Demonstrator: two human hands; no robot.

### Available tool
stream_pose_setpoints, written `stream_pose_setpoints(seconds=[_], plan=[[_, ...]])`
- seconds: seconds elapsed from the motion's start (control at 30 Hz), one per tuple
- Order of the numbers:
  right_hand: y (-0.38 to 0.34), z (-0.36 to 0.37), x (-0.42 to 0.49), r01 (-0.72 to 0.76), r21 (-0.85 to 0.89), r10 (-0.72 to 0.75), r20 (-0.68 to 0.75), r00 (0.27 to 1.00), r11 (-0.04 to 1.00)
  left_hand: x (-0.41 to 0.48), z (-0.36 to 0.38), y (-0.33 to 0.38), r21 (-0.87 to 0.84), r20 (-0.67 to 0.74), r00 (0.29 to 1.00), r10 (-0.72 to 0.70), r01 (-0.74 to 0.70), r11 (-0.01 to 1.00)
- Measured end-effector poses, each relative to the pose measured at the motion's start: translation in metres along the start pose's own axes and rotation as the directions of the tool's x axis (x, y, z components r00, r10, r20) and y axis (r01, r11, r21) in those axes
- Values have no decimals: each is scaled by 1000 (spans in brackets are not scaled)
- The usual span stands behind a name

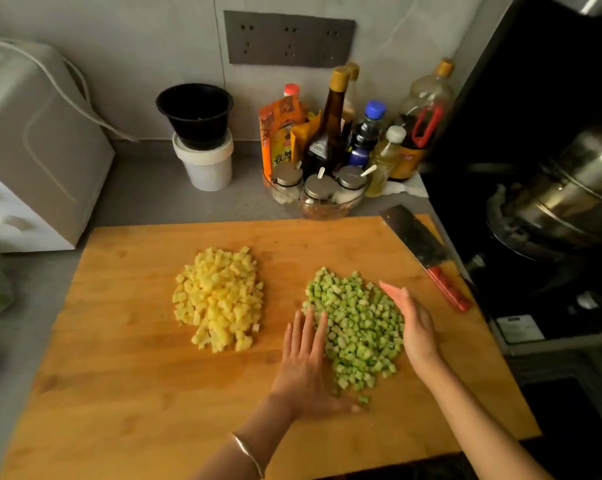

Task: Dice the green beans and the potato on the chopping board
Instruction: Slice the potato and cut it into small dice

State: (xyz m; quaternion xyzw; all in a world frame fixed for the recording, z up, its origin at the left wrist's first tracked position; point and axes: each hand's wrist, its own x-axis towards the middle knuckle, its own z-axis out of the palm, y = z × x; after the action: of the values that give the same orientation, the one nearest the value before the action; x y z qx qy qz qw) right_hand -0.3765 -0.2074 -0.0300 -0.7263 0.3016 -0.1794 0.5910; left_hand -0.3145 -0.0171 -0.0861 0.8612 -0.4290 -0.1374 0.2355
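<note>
Diced green beans [355,327] are heaped right of centre on the wooden chopping board [119,358], flanked by both hands. The diced potato [219,299] forms a separate heap to the left, well apart. The left hand [304,365] lies flat, fingers straight and close together, touching the heap's left margin. The right hand [413,323] stands on edge, fingers straight and together, against the right margin. The dice are probably light, loose and apt to roll, so they are better corralled between the palms than pinched. Bare board lies toward the near edge. A cleaver [420,247] rests along the right edge.
</note>
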Motion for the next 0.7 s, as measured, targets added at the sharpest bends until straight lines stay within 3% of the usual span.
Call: stream_pose_setpoints(seconds=[0.2, 0.37, 0.47, 0.6, 0.7], plan=[[35, -52, -13, 22, -134, -38, -117, 992, 991, 20, 14, 22, 167, 25, 992, -126, 120, 979], [60, -53, -11, -76, -98, 58, -177, 982, 992, 48, 20, 29, 49, -33, 977, -210, 212, 976], [67, -32, -11, -126, -42, 117, -177, 977, 991, 57, 24, 35, 67, -48, 978, -202, 205, 977], [62, -10, -7, -97, -45, 93, -86, 992, 994, 48, 26, 32, -46, -118, 981, -153, 148, 988], [63, -20, -10, -31, -47, 28, -57, 998, 998, 45, 18, 27, -252, -217, 953, -211, 154, 955]])
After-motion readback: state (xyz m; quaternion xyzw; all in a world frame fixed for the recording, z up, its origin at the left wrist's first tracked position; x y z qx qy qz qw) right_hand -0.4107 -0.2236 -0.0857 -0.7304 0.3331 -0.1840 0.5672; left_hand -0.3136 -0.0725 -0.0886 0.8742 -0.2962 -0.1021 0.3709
